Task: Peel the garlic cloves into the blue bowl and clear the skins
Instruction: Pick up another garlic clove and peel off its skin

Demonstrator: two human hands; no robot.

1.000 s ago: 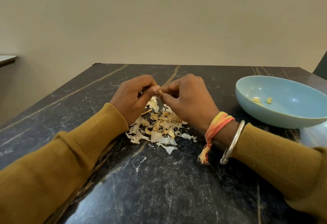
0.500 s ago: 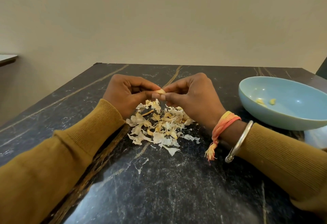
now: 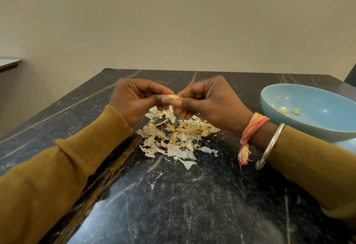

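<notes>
Garlic clove [image 3: 172,96] pinched between left hand [image 3: 134,101], right hand [image 3: 210,101], above skins [image 3: 179,137].

The person wears a knitted top of mustard-brown colour with 2 long sleeves. The left sleeve [image 3: 57,166] and the right sleeve [image 3: 317,166] both end in a cuff with fine ribs; the cloth above is smoother. At the wrist of the right hand [image 3: 212,101] is a thread band [image 3: 254,126] of orange, pink and yellow strands with a frayed tassel. Beside it sits 1 plain silver bangle [image 3: 271,143] with a small knob.
</notes>
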